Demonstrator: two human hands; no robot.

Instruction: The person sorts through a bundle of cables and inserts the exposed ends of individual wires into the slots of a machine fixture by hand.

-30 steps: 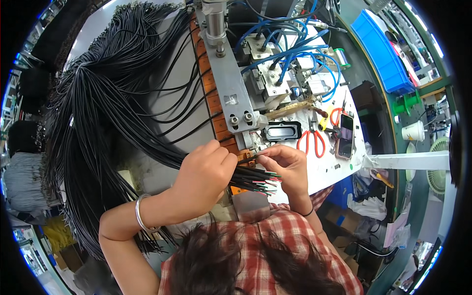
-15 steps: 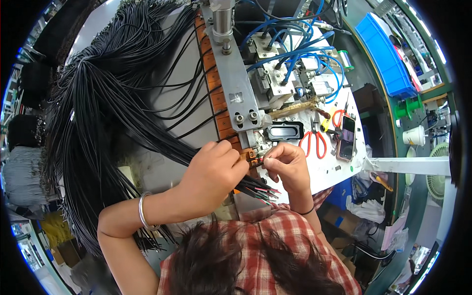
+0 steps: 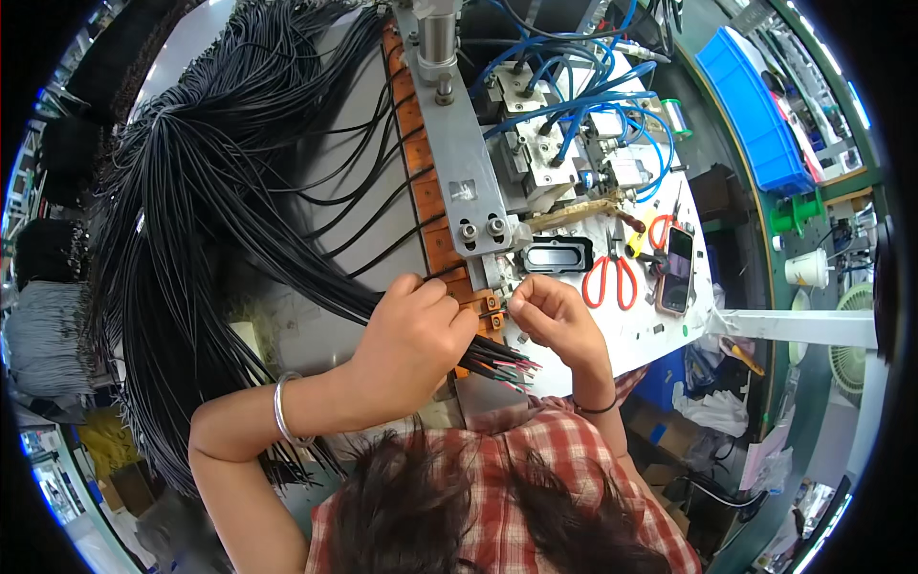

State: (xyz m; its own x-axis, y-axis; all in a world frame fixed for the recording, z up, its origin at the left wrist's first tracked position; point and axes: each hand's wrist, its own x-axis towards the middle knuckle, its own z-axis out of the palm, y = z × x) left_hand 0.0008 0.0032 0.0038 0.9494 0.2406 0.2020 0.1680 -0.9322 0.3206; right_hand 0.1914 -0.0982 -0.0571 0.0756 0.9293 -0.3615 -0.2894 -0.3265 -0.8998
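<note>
A thick bundle of black cables point(image 3: 287, 258) runs from the left and passes beneath my left hand point(image 3: 416, 330). Its stripped ends, with red, green and white wires point(image 3: 507, 365), stick out below the hand. My left hand is closed on black cable beside an orange fixture block point(image 3: 490, 304); its fingertips are partly hidden. Over that block, one cable's thin wire end reaches toward my right hand point(image 3: 562, 323). There, thumb and forefinger pinch the wire end, which is too small to make out fully.
Orange blocks point(image 3: 421, 158) line a grey metal bar point(image 3: 459, 163). Beyond stand metal cylinders with blue air tubes point(image 3: 574, 115). On the white table lie a black-rimmed tray point(image 3: 557, 255), red-handled scissors point(image 3: 610, 279) and a phone point(image 3: 677, 268). A blue bin point(image 3: 755, 110) is at the far right.
My right hand has shifted slightly, its fingers drawn closer together at the wire end by the orange block. My left hand stays almost in place.
</note>
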